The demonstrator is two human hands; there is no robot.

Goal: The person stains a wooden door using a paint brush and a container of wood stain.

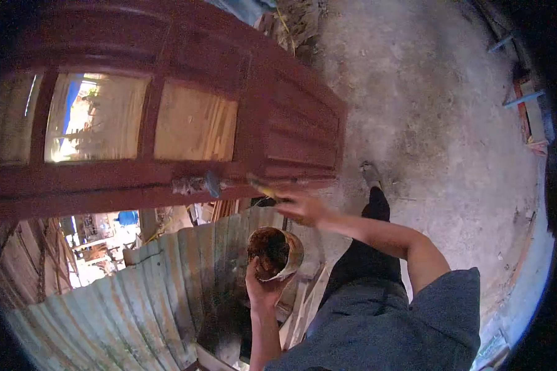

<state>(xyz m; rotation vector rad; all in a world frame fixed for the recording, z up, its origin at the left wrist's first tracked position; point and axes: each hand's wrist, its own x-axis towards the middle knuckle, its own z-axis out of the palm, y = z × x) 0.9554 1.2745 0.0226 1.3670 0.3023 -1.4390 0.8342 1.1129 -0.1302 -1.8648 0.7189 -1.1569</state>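
My left hand (266, 287) is wrapped round a round container (295, 252) with dark reddish-brown contents, below the edge of a door. My right hand (300, 207) grips a yellow-handled brush (263, 187), somewhat blurred, whose dark end is at the lower edge of the red-brown panelled door (247, 145). Whether the brush touches the door cannot be made out. A grey-blue knob (213, 184) sticks out of the door, left of the brush.
Rusty corrugated metal sheeting (161, 278) stands below the door on the left. Wooden pieces (306, 300) lie near my legs. My foot (371, 175) is on the concrete floor (445, 142). Blue bars (524, 99) stick out at the right.
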